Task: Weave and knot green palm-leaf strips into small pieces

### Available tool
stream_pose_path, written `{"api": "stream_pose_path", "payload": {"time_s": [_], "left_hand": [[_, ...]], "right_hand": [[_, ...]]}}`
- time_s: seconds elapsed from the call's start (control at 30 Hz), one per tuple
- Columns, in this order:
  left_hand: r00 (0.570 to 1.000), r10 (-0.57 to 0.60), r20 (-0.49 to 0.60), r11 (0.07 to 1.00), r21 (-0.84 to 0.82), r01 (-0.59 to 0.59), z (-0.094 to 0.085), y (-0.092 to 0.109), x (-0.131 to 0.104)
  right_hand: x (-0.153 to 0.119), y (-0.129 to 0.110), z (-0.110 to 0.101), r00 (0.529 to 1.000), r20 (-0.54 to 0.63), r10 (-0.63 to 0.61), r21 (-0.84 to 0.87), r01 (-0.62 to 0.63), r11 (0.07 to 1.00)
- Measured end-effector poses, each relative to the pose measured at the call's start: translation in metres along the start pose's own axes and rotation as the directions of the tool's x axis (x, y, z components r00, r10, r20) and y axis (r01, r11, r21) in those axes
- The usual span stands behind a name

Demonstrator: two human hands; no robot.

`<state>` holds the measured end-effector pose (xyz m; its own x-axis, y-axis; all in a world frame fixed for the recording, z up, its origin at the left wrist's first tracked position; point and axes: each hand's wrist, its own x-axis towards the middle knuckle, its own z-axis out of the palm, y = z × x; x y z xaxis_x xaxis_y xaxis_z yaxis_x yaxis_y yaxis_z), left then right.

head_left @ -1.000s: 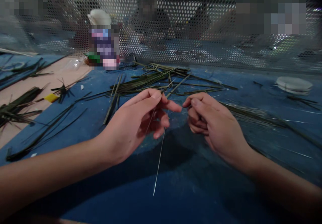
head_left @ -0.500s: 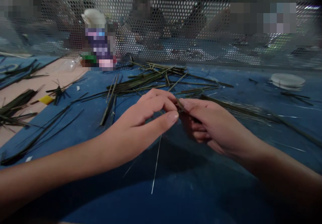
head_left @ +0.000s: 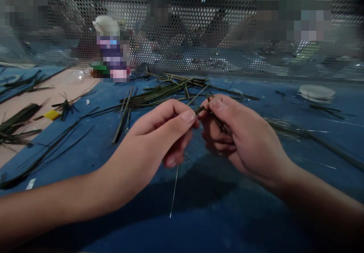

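Observation:
A short, twisted dark green strand (head_left: 200, 110) spans the small gap between my hands. My left hand (head_left: 159, 131) pinches its near end between thumb and index finger, the other fingers curled below. The thumb and index finger of my right hand (head_left: 244, 135) are closed on the other end, where a small loop stands up. More of the dark strand shows in the right palm, partly hidden by the fingers. A thin, shiny wire (head_left: 174, 192) runs below my left hand on the blue table (head_left: 216, 222).
Behind my hands lies a pile of dark green strips (head_left: 162, 93). Wire-like strands (head_left: 284, 128) are at the right, near a white round lid-like object (head_left: 317, 93). More strips (head_left: 19, 120) and a yellow piece (head_left: 52, 115) lie left. A perforated metal screen (head_left: 193, 52) borders the back.
My left hand has turned, its thumb now up against the index finger and its other fingers curled under. My right hand has risen slightly, and more of the strand shows.

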<state>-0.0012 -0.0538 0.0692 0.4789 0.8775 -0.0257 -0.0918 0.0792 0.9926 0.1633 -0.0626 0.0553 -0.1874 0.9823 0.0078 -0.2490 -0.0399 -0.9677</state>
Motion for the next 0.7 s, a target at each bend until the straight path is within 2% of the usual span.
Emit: {"api": "stream_pose_path", "payload": {"time_s": [0.07, 0.13, 0.23, 0.4, 0.7], "left_hand": [[0.982, -0.175, 0.073, 0.962, -0.2, 0.187, 0.005, 0.001, -0.004], [0.96, -0.266, 0.092, 0.904, -0.323, 0.281, 0.008, 0.001, -0.008], [0.945, -0.319, 0.071, 0.857, -0.405, 0.319, 0.011, -0.004, -0.01], [0.918, -0.394, 0.048, 0.83, -0.41, 0.378, 0.01, -0.014, -0.006], [0.897, -0.435, 0.081, 0.809, -0.403, 0.429, 0.008, -0.018, -0.004]], "right_hand": [[-0.004, 0.002, 0.003, 0.997, -0.031, -0.07, -0.014, 0.069, 0.997], [-0.007, 0.007, 0.005, 0.993, -0.045, -0.106, -0.02, 0.105, 0.994], [-0.008, 0.016, 0.005, 0.99, -0.045, -0.137, -0.003, 0.137, 0.991], [-0.004, 0.026, 0.0, 0.993, -0.034, -0.117, -0.075, 0.114, 0.991], [-0.004, 0.024, -0.005, 0.994, -0.009, -0.106, -0.134, 0.104, 0.985]]}}
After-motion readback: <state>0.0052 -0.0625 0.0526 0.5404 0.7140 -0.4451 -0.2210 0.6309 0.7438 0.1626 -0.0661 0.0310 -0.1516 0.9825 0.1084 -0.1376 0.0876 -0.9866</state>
